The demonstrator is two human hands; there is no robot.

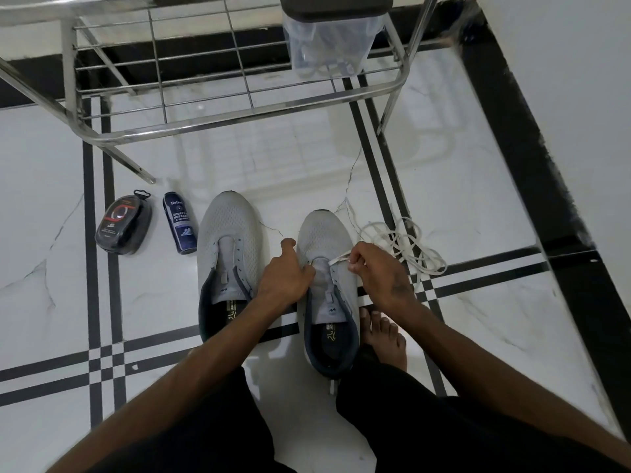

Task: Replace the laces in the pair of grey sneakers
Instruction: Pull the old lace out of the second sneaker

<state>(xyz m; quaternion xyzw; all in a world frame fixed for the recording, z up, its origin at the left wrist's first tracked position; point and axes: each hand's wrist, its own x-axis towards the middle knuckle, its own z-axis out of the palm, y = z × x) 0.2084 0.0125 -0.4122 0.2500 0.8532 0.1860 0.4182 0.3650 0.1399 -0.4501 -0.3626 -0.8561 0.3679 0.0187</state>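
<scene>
Standing across the upper left of the frame, a steel wire rack point(205, 93) carries a clear plastic container point(329, 46) with a dark lid near the top centre. Below the rack's foot, at middle left, a black shoe-polish pack point(123, 225) and a dark blue cleaner bottle point(180, 222) lie on the white marble floor point(478, 319), the bottle just beside the left grey sneaker point(228, 247), which shows no lace. The right grey sneaker point(324, 264) stands at centre, its heel next to a bare foot point(384, 336). A loose tangle of white lace point(403, 245) lies on the floor right of it. The left hand point(285, 273) curls over the right sneaker's inner edge, gripping it. The right hand point(377, 271) pinches the lace end at the sneaker's front eyelets, fingertips tight together.
</scene>
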